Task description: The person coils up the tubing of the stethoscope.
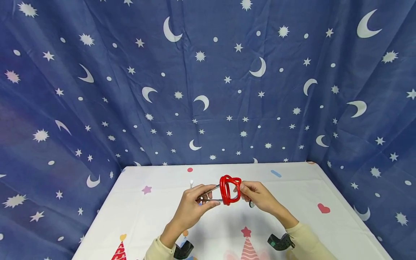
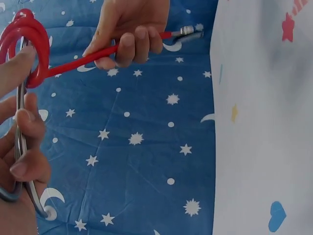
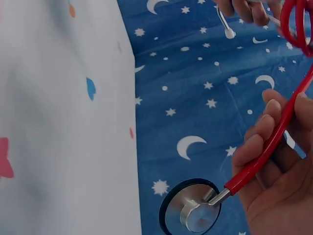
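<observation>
a: taking twelve o'clock as the far side, where do we locate the stethoscope (image 1: 222, 188)?

b: we locate it raised above the white counter (image 1: 156, 215), its red tubing (image 3: 260, 157) looped into a coil (image 2: 43, 46) between the left hand (image 1: 192, 203) and the right hand (image 1: 260, 196).

a: what do we record for the left hand, at eight to nine o'clock from the coil?

b: its fingers grip the metal ear tubes (image 2: 20, 98).

a: and the right hand, at three o'clock?

b: its fingers are curled round a straight run of the tubing; in the right wrist view, we find the chest piece (image 3: 199, 216) at eight o'clock from that hand.

a: background?

b: at twelve o'clock, beyond the counter, we note a blue curtain (image 1: 214, 97) with white moons.
</observation>
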Available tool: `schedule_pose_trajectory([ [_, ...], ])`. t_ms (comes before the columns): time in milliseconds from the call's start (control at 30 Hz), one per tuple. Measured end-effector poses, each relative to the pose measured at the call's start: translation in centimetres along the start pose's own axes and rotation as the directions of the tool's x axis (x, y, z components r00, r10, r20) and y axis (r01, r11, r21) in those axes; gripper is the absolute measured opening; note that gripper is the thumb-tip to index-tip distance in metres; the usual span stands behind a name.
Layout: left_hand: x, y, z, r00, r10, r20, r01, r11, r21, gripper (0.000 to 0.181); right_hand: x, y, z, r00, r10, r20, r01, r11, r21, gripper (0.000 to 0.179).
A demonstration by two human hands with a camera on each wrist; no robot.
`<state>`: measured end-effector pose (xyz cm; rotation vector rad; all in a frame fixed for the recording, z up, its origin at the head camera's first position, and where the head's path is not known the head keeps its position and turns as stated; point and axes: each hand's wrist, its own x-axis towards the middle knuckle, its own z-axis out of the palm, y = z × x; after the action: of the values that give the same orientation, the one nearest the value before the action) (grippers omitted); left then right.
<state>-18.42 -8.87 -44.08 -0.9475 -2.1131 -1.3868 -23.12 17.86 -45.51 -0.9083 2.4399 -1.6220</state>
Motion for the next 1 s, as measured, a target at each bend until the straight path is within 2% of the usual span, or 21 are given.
schedule_pose_trajectory([
  [200, -0.2, -0.3, 0.0, 0.994, -0.09, -0.062, 0.093, 0.995, 0.044, 0.039, -0.9, 0.0, 1.7, 0.999, 0.033, 0.012, -0.033, 0.999, -0.028, 0.023],
  [300, -0.2, -0.6, 0.0, 0.984, -0.144, -0.106, 0.151, 0.987, 0.059, 0.04, -1.3, -0.6, 2.5, 0.997, 0.073, 0.023, -0.071, 0.996, -0.05, 0.029],
  [433, 0.2, -0.8, -0.2, 0.968, -0.195, -0.154, 0.206, 0.977, 0.056, 0.04, -1.8, -1.4, 3.1, 0.997, 0.077, 0.013, -0.074, 0.989, -0.127, 0.037],
  [533, 0.4, -1.1, -0.3, 0.965, -0.197, -0.172, 0.211, 0.976, 0.062, 0.041, -2.1, -1.9, 3.4, 0.998, 0.06, 0.0, -0.059, 0.984, -0.17, 0.037],
  [633, 0.4, -1.3, -0.4, 0.966, -0.18, -0.188, 0.198, 0.976, 0.085, 0.042, -2.5, -2.5, 3.7, 0.999, 0.052, 0.011, -0.049, 0.984, -0.173, 0.041],
  [867, 0.4, -1.6, -0.3, 0.964, -0.16, -0.214, 0.189, 0.974, 0.124, 0.044, -3.2, -3.4, 4.4, 1.0, -0.015, -0.011, 0.012, 0.977, -0.215, 0.056],
  [1000, 0.4, -1.6, -0.3, 0.964, -0.166, -0.208, 0.197, 0.97, 0.139, 0.045, -3.5, -3.6, 4.5, 0.998, -0.062, 0.01, 0.062, 0.981, -0.185, 0.041],
])
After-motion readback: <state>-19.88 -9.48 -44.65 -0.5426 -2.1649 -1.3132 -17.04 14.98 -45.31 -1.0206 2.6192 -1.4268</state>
